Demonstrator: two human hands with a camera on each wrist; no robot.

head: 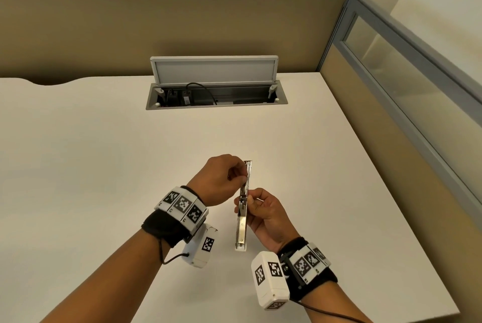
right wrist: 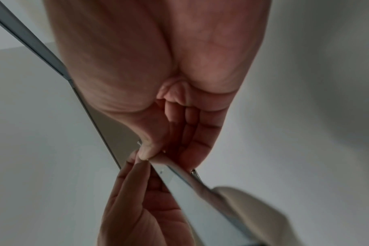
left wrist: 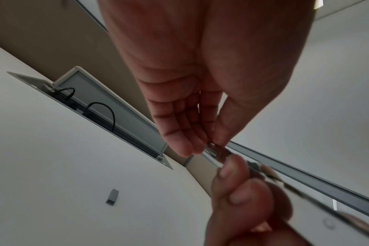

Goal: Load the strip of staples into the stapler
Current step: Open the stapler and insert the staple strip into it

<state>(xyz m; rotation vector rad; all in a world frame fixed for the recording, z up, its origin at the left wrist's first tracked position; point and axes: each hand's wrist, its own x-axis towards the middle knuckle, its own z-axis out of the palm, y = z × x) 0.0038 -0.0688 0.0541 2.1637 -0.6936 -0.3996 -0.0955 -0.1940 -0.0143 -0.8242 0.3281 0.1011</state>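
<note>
Head view high above the desk (head: 130,166); both wrist views close, palm-side, sharing the stapler (head: 245,192).

Each bare arm wears a black wrist band (head: 163,228) with white blocks (head: 182,206) showing black-and-white square patterns. A white camera box (head: 271,279) hangs under each wrist. Thin black cables (head: 167,257) run from them.

The white desk (head: 104,153) carries 1 small grey staple strip (left wrist: 112,196), lower left in the left wrist view, lying flat.
</note>
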